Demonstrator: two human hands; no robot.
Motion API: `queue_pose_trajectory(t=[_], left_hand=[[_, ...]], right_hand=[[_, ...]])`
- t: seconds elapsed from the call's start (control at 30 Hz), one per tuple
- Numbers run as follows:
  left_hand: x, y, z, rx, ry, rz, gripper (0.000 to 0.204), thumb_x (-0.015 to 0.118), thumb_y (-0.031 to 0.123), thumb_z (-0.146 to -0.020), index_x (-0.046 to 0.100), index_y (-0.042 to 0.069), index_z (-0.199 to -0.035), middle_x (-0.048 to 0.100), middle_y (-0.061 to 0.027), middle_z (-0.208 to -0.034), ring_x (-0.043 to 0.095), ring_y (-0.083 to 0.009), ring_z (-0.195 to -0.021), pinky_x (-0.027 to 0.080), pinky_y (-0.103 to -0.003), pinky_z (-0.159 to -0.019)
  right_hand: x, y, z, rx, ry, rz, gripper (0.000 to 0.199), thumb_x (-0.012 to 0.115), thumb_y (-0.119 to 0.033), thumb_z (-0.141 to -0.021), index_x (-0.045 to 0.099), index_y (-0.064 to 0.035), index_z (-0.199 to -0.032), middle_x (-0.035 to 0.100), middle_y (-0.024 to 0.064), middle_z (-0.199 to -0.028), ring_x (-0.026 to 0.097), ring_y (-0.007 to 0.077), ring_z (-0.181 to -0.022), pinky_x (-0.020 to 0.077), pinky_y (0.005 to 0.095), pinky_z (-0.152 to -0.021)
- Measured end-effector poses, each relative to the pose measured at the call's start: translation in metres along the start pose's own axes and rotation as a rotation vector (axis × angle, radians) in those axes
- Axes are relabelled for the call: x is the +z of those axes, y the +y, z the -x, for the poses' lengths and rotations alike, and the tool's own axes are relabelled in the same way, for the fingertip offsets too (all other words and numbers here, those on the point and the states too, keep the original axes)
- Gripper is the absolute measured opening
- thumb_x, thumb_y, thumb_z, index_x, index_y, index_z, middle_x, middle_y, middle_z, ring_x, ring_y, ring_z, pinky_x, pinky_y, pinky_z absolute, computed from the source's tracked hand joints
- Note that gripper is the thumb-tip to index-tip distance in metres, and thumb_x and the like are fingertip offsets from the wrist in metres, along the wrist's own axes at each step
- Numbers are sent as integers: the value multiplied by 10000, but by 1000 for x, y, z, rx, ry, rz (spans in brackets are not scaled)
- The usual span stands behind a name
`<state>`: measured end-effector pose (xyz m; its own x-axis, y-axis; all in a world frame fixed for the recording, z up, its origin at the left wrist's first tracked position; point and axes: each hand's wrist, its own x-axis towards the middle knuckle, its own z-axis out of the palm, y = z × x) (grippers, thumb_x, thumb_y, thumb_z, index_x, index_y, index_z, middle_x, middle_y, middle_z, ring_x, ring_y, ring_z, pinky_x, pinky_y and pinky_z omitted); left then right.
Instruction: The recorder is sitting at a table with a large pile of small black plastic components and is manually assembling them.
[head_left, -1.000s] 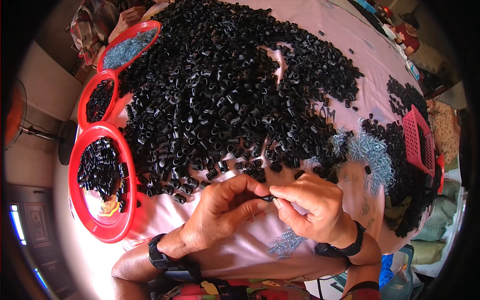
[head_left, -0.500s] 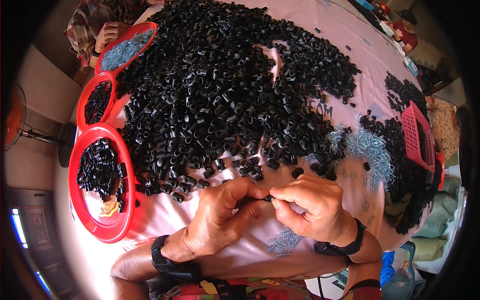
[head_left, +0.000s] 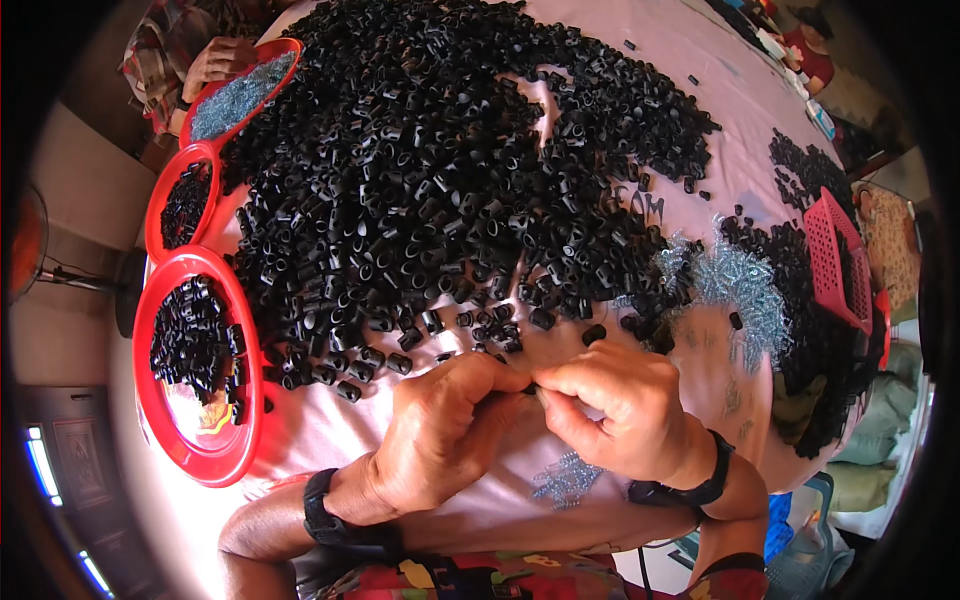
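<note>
My left hand [head_left: 437, 432] and my right hand [head_left: 628, 412] meet fingertip to fingertip just in front of the pile. Pinched between them is a small black plastic piece [head_left: 531, 390], mostly hidden by the fingers. It looks like the hollow, cord-stopper-like pieces in the big heap [head_left: 400, 190] beyond. A few loose black pieces [head_left: 497, 327] lie just past my fingers. Under my right wrist rests a small cluster of thin metal springs [head_left: 568, 482].
Along the left edge stand a red tray of black pieces [head_left: 160, 430], a smaller red tray [head_left: 154, 215] and one holding springs [head_left: 245, 97], where another person's hand [head_left: 218, 62] rests. At right are a springs pile [head_left: 740, 290] and a pink basket [head_left: 824, 250].
The view has shifted slightly, so the trays and pile sit a little further left. My hands stay pinched together, with less of the black piece showing between the fingertips.
</note>
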<state>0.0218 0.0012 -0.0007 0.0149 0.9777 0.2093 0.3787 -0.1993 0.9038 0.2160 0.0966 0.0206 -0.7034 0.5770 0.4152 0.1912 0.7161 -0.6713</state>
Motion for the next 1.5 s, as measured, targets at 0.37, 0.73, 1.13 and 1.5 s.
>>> queue_pose_trajectory(t=[0.37, 0.73, 1.13, 1.5], left_hand=[[-2, -4, -7, -551, -63, 854, 184, 638, 30, -1059, 640, -31, -1233, 740, -115, -1098, 746, -160, -924, 635, -296, -841], [-13, 1, -12, -595, -179, 905, 215, 655, 146, -1080, 683, -37, -1188, 728, -58, -1063, 682, -94, -937, 584, -260, -830], [-8, 2, -12, -569, -188, 951, 243, 631, 186, -1100, 687, -39, -1174, 724, -43, -1086, 647, -77, -985, 542, -249, -891], [-14, 4, -10, -572, -215, 952, 278, 617, 227, -1108, 690, -26, -1197, 693, -2, -1055, 621, -47, -939, 548, -233, -834]], right_hand=[[0, 2, -2, -38, 26, 46, 375, 811, -14, -809, 757, -10, -1180, 721, 115, -960, 662, 267, -766, 536, 373, -676], [4, -2, -2, -77, 30, 78, 517, 905, -108, -743, 742, -41, -1230, 690, 94, -1040, 660, 258, -836, 553, 376, -698], [8, 0, -2, -58, 26, 79, 601, 941, -113, -672, 734, -20, -1228, 695, 114, -1094, 686, 276, -890, 586, 376, -718], [5, 4, -4, -120, 45, 82, 538, 909, -95, -696, 733, -13, -1198, 717, 125, -1022, 688, 298, -823, 579, 379, -701]])
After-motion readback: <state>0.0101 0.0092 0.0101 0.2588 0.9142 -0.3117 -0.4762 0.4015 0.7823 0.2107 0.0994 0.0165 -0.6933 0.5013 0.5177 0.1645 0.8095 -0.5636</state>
